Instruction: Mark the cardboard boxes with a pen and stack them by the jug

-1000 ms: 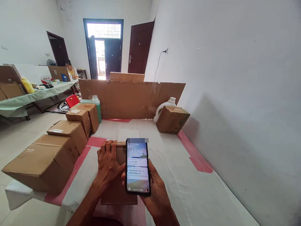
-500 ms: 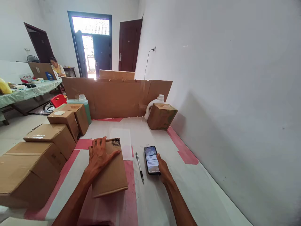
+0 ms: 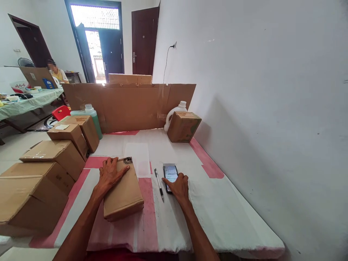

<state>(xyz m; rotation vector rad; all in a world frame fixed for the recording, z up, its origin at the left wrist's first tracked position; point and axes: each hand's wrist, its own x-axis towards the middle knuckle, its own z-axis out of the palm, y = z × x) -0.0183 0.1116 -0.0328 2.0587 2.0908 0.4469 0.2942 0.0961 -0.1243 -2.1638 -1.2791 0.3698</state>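
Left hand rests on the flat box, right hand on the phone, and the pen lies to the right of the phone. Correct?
Not quite. In the head view the pen lies left of the phone, between it and the flat box. The left hand and right hand are as described.

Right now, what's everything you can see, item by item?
flat box: 1, brown, table centre, under left hand
pen: 1, black and silver, between flat box and phone
phone: 1, black, screen lit, on table under right hand
stacked boxes: about 5, brown, left edge
small box: 1, brown, far right
green jug: 1, behind the stacked boxes
white jug: 1, behind small box
cardboard sheet: 1, brown, upright at far edge
table: 1, white and pink cover
seated person: 1, far left
left hand: flat on box
right hand: on phone
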